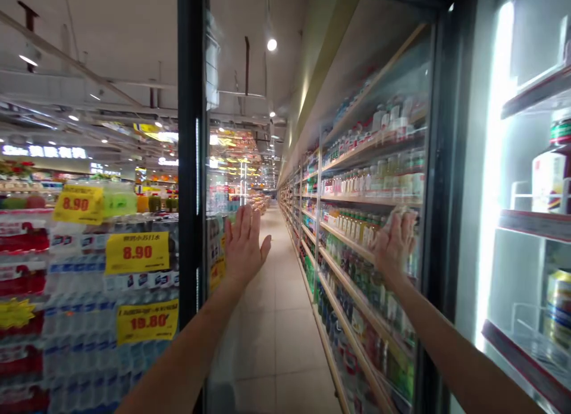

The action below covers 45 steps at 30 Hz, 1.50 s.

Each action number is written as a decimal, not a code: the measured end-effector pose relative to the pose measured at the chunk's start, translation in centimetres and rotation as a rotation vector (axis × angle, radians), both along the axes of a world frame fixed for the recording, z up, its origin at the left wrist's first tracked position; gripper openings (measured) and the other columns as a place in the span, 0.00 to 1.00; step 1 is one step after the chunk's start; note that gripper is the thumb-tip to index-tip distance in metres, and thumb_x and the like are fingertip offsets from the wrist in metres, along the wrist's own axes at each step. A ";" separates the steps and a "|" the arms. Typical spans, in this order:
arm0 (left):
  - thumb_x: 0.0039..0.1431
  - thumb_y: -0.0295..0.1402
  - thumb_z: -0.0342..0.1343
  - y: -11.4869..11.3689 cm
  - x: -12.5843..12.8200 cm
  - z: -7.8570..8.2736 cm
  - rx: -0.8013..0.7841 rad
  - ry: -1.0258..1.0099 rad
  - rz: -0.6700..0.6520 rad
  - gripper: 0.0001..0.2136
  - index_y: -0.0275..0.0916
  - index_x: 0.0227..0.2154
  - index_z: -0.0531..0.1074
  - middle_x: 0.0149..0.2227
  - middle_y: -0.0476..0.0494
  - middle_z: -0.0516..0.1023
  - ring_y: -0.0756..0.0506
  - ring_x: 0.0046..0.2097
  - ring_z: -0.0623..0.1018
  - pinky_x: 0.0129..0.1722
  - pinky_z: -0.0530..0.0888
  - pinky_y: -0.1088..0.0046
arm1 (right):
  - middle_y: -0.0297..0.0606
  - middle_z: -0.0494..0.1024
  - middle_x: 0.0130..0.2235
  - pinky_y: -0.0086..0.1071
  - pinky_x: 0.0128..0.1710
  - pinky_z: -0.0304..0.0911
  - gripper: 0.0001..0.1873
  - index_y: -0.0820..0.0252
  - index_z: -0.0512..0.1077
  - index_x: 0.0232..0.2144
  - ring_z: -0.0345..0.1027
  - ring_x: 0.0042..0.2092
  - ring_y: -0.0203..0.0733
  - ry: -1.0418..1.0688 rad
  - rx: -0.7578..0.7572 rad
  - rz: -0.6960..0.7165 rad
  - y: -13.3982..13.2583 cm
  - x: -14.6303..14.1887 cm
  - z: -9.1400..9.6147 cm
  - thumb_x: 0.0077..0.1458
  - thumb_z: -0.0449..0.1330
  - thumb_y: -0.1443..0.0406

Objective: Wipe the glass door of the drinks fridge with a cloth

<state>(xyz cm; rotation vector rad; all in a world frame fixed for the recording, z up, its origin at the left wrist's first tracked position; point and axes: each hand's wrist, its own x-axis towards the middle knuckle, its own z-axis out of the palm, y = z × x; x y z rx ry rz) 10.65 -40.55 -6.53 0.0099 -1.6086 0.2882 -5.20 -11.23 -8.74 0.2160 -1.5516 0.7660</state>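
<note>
Far left: yellow price tags on stacked water bottles. Your left hand lies open and flat on the glass door, fingers pointing up. The door stands upright, long axis vertical, with its black frame at the left edge. Your right hand is closed over a bunched pale cloth, pressed to the same pane. Far right: lit fridge shelves carrying bottles.
</note>
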 end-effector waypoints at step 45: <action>0.61 0.38 0.46 -1.2 0.3 -4.4 -0.023 -0.154 0.018 0.27 0.38 0.62 0.50 0.63 0.37 0.54 0.42 0.66 0.46 0.63 0.43 0.56 | 0.41 0.61 0.61 0.51 0.63 0.35 0.31 0.50 0.51 0.62 0.47 0.64 0.47 0.201 0.595 0.150 -7.6 5.3 -8.4 0.56 0.50 0.67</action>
